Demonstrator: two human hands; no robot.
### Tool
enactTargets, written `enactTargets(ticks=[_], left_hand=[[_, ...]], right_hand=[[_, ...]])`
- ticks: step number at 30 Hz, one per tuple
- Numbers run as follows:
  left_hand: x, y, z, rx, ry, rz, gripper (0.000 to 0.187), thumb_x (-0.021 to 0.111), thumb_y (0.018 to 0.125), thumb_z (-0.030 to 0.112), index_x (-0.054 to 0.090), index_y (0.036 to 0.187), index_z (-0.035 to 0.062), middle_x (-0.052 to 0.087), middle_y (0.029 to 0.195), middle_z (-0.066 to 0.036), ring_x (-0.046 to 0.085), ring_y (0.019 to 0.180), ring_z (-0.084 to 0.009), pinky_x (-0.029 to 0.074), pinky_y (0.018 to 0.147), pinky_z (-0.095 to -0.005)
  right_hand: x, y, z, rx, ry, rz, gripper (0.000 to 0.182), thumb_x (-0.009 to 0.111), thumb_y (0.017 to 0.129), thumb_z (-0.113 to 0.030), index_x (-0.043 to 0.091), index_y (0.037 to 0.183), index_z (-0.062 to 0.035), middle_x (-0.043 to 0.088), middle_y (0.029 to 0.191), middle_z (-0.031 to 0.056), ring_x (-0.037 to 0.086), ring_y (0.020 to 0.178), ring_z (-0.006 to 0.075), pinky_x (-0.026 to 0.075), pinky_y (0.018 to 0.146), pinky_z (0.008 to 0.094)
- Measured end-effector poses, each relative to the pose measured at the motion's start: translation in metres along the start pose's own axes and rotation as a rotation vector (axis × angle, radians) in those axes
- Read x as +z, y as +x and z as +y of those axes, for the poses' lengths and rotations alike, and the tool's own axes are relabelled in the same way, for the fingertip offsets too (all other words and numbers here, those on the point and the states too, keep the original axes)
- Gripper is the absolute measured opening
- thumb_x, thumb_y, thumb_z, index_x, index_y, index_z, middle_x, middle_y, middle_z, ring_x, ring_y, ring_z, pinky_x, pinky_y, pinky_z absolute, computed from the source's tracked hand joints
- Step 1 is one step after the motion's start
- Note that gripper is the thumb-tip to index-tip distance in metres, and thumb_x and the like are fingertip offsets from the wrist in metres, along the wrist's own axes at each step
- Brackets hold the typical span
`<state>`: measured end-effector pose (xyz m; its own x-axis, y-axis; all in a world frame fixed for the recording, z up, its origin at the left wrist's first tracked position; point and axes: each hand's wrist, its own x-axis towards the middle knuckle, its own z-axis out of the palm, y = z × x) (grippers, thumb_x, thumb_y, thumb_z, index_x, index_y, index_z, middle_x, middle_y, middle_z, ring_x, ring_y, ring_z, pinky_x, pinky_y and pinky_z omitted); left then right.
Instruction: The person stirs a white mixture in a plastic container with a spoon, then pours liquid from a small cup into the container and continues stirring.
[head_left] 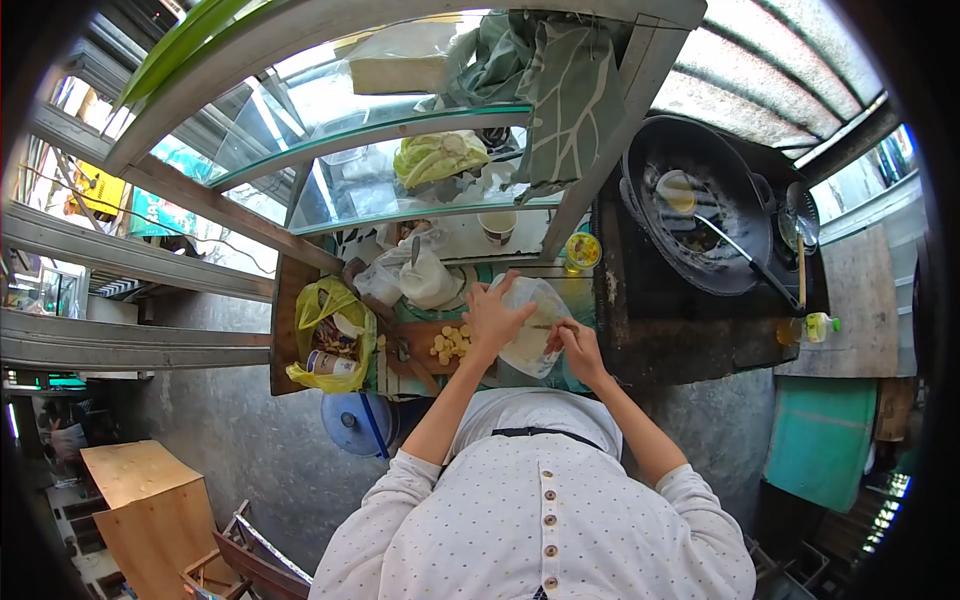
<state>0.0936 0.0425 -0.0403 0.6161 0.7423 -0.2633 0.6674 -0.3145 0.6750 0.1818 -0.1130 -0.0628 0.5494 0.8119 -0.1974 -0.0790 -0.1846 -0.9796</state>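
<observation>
A translucent white plastic bag lies at the counter's front edge, between my hands. My left hand rests on its upper left side with the fingers spread. At its right side, the fingers of my right hand are bent together; whatever they hold is too small to make out. Left of the bag, pale yellow cut pieces sit on a wooden board. A knife lies on the board's left part. Behind it stands an open white bag.
A large black wok with a ladle stands at the right. A yellow bag of scraps is at the left end. A small yellow-lidded jar stands behind my right hand. Glass shelves overhang the counter.
</observation>
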Motion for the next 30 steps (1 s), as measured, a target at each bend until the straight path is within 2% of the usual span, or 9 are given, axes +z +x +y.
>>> enactTargets(ticks=[5, 7, 10, 14, 17, 19, 23, 26, 30], left_hand=[[-0.001, -0.001, 0.004, 0.007, 0.011, 0.013, 0.062, 0.066, 0.064, 0.047, 0.052, 0.122, 0.0316, 0.043, 0.11, -0.016, 0.038, 0.11, -0.0336, 0.035, 0.083, -0.0528], [-0.002, 0.0, 0.003, -0.002, 0.001, 0.008, 0.062, 0.065, 0.064, 0.047, 0.052, 0.122, 0.0316, 0.043, 0.109, -0.016, 0.039, 0.109, -0.0336, 0.035, 0.083, -0.0525], [-0.002, -0.002, 0.004, 0.006, 0.003, 0.009, 0.062, 0.065, 0.063, 0.047, 0.052, 0.122, 0.0319, 0.043, 0.109, -0.015, 0.039, 0.109, -0.0334, 0.035, 0.083, -0.0523], [0.001, -0.002, 0.004, 0.016, 0.018, 0.036, 0.062, 0.065, 0.063, 0.047, 0.052, 0.122, 0.032, 0.043, 0.108, -0.015, 0.039, 0.109, -0.0331, 0.036, 0.082, -0.0522], [0.001, 0.001, 0.003, 0.011, 0.014, 0.027, 0.061, 0.066, 0.063, 0.046, 0.052, 0.121, 0.0323, 0.043, 0.108, -0.015, 0.039, 0.109, -0.0329, 0.036, 0.082, -0.0527], [0.0, -0.003, 0.004, 0.013, 0.016, 0.023, 0.061, 0.066, 0.064, 0.047, 0.053, 0.121, 0.0311, 0.043, 0.108, -0.015, 0.039, 0.108, -0.0327, 0.035, 0.082, -0.0526], [0.001, -0.001, 0.0, 0.024, 0.007, 0.043, 0.061, 0.066, 0.064, 0.047, 0.053, 0.121, 0.0308, 0.043, 0.107, -0.015, 0.039, 0.108, -0.0328, 0.036, 0.082, -0.0529], [0.0, 0.001, -0.002, 0.013, 0.007, 0.027, 0.061, 0.067, 0.064, 0.046, 0.053, 0.121, 0.0303, 0.043, 0.107, -0.015, 0.039, 0.108, -0.0327, 0.036, 0.081, -0.0536], [0.0, -0.003, 0.005, 0.018, 0.015, 0.034, 0.062, 0.067, 0.064, 0.046, 0.053, 0.122, 0.0297, 0.042, 0.107, -0.014, 0.039, 0.108, -0.0326, 0.036, 0.082, -0.0533]], right_hand=[[0.006, 0.001, 0.019, -0.074, 0.007, 0.023, 0.022, 0.038, 0.088, -0.012, 0.054, 0.079, 0.0004, 0.058, 0.067, 0.0054, 0.059, 0.061, 0.0126, 0.044, 0.057, 0.0251], [0.003, 0.001, 0.021, 0.045, 0.006, 0.002, 0.022, 0.038, 0.088, -0.012, 0.055, 0.08, 0.0004, 0.059, 0.067, 0.0055, 0.059, 0.062, 0.0125, 0.045, 0.058, 0.0249], [0.001, -0.006, 0.001, 0.005, 0.068, 0.011, 0.022, 0.038, 0.088, -0.012, 0.055, 0.081, 0.0005, 0.059, 0.067, 0.0058, 0.059, 0.062, 0.0125, 0.045, 0.058, 0.0249], [0.013, -0.006, 0.019, -0.046, 0.098, -0.004, 0.023, 0.037, 0.088, -0.011, 0.055, 0.081, 0.0007, 0.059, 0.067, 0.0061, 0.06, 0.062, 0.0129, 0.045, 0.058, 0.0245], [0.01, -0.004, 0.017, 0.049, -0.03, -0.061, 0.023, 0.037, 0.088, -0.011, 0.054, 0.081, 0.0008, 0.06, 0.067, 0.0061, 0.061, 0.062, 0.0133, 0.045, 0.057, 0.0243], [0.012, -0.009, -0.001, 0.006, 0.076, -0.015, 0.023, 0.038, 0.088, -0.012, 0.054, 0.081, 0.0007, 0.06, 0.067, 0.006, 0.062, 0.062, 0.0137, 0.045, 0.057, 0.0242], [0.017, -0.011, 0.018, -0.004, 0.105, -0.041, 0.022, 0.038, 0.088, -0.013, 0.054, 0.08, 0.0007, 0.06, 0.067, 0.0058, 0.062, 0.063, 0.0136, 0.046, 0.059, 0.0241], [0.008, -0.007, 0.02, 0.085, 0.066, -0.077, 0.022, 0.038, 0.089, -0.013, 0.054, 0.08, 0.0002, 0.06, 0.068, 0.0058, 0.063, 0.064, 0.0145, 0.047, 0.059, 0.024], [0.016, -0.01, 0.004, 0.092, 0.24, -0.029, 0.022, 0.037, 0.089, -0.014, 0.053, 0.08, -0.0006, 0.06, 0.069, 0.0064, 0.064, 0.064, 0.0157, 0.047, 0.058, 0.0234]])
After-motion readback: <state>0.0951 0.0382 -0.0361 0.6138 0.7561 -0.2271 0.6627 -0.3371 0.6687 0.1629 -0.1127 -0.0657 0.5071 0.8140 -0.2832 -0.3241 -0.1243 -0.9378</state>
